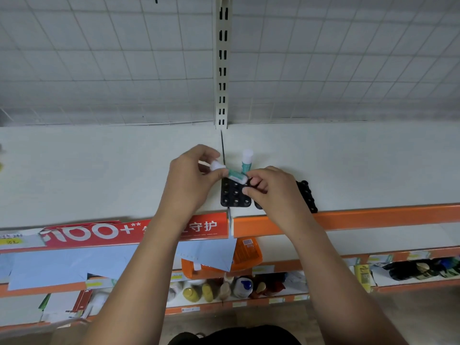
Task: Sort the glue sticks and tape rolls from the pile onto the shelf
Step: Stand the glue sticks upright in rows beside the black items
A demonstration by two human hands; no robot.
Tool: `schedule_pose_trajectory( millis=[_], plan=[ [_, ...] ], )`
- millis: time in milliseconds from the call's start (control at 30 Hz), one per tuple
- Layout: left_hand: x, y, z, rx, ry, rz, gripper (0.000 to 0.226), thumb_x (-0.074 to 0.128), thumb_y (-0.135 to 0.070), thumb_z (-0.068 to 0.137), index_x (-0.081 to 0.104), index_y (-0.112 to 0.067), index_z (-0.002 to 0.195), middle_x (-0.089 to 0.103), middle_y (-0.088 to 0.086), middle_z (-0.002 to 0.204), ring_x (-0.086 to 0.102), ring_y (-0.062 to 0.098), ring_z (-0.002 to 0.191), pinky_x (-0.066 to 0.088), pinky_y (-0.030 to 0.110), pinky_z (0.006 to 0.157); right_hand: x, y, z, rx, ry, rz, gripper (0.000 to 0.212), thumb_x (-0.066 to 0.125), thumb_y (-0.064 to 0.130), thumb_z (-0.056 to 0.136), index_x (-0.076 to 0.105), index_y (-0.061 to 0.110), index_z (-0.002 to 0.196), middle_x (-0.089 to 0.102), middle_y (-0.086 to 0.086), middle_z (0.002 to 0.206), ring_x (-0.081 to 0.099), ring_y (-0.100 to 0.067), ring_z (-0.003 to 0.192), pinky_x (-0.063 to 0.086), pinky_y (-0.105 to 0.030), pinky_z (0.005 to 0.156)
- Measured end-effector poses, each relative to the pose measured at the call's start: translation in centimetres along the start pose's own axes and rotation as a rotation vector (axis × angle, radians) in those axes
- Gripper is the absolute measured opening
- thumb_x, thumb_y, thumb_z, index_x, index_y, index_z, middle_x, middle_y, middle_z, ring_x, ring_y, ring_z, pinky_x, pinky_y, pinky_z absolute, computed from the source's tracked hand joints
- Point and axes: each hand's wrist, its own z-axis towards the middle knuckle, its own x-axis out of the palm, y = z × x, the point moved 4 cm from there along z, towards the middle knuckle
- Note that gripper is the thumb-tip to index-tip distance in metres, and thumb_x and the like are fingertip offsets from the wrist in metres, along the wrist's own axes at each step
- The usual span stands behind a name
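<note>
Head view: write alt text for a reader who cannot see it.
Two hands hold one teal-and-white glue stick between them, left hand at its capped end, right hand at its base, above a black holed tray on a white shelf. A second glue stick stands upright just behind.

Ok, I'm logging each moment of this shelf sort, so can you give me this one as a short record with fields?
left hand: grips the white-capped end of the held glue stick
right hand: pinches its other end
held glue stick: roughly level, above the black socket tray
second glue stick: upright beyond it, base hidden
second black tray: partly behind the right hand, at the front edge
shelf: white top, orange front lip
</note>
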Motion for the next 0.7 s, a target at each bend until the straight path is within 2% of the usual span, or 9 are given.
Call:
schedule_pose_trajectory(
  millis=[67, 133, 233, 300, 433, 700],
  plan=[
    [-0.2, -0.5, 0.5, 0.012, -0.062, -0.068, 0.03, 0.082, -0.017, 0.075, 0.065, -0.024, 0.099, 0.066, -0.013, 0.09, 0.065, 0.006, 0.076, 0.052, 0.016, 0.069, 0.0, -0.4, 0.4, 0.032, -0.039, -0.029, 0.026, 0.072, 0.019, 0.085, 0.069, 0.017, 0.111, 0.06, 0.006, 0.093, 0.054, -0.001, 0.074, 0.045, -0.008, 0.071],
    [-0.2, -1.0, 1.1, 0.053, -0.09, -0.082, 0.031, 0.08, -0.013, 0.075, 0.064, -0.024, 0.099, 0.066, -0.013, 0.091, 0.064, 0.004, 0.076, 0.052, 0.015, 0.069, -0.2, -0.7, 1.0, 0.056, -0.097, -0.047, 0.023, 0.072, 0.02, 0.086, 0.066, 0.015, 0.107, 0.061, 0.002, 0.097, 0.056, -0.007, 0.083, 0.049, -0.019, 0.078],
    [0.7, -1.6, 2.0, 0.125, -0.08, -0.019, 0.023, 0.076, -0.008, 0.079, 0.065, -0.021, 0.095, 0.067, -0.01, 0.091, 0.064, 0.006, 0.076, 0.054, 0.021, 0.074, 0.4, -0.6, 1.8, 0.067, -0.093, -0.051, 0.033, 0.071, 0.025, 0.087, 0.063, 0.013, 0.116, 0.063, -0.001, 0.109, 0.056, -0.015, 0.1, 0.046, -0.025, 0.085],
    [1.7, -1.7, 2.3, 0.168, -0.047, 0.041, 0.023, 0.074, -0.005, 0.08, 0.067, -0.018, 0.097, 0.068, -0.008, 0.094, 0.065, 0.01, 0.078, 0.055, 0.027, 0.077, 1.0, -0.5, 2.2, 0.063, -0.05, -0.075, 0.032, 0.069, 0.027, 0.089, 0.065, 0.013, 0.117, 0.065, -0.001, 0.112, 0.056, -0.017, 0.106, 0.045, -0.027, 0.087],
    [2.9, -1.4, 2.7, 0.193, -0.012, 0.067, 0.028, 0.071, -0.001, 0.081, 0.069, -0.017, 0.103, 0.067, -0.007, 0.101, 0.064, 0.01, 0.082, 0.056, 0.029, 0.08, 1.2, -0.8, 2.3, 0.059, -0.045, -0.071, 0.021, 0.068, 0.024, 0.089, 0.069, 0.013, 0.107, 0.069, -0.002, 0.102, 0.061, -0.016, 0.096, 0.05, -0.032, 0.084],
    [3.4, -1.5, 3.2, 0.179, 0.043, 0.038, 0.024, 0.072, -0.004, 0.081, 0.067, -0.021, 0.096, 0.066, -0.008, 0.096, 0.063, 0.007, 0.083, 0.055, 0.028, 0.079, 1.2, -0.8, 2.5, 0.026, -0.016, -0.099, 0.019, 0.066, 0.025, 0.09, 0.067, 0.011, 0.103, 0.068, -0.002, 0.095, 0.061, -0.019, 0.091, 0.051, -0.04, 0.082]
  ],
)
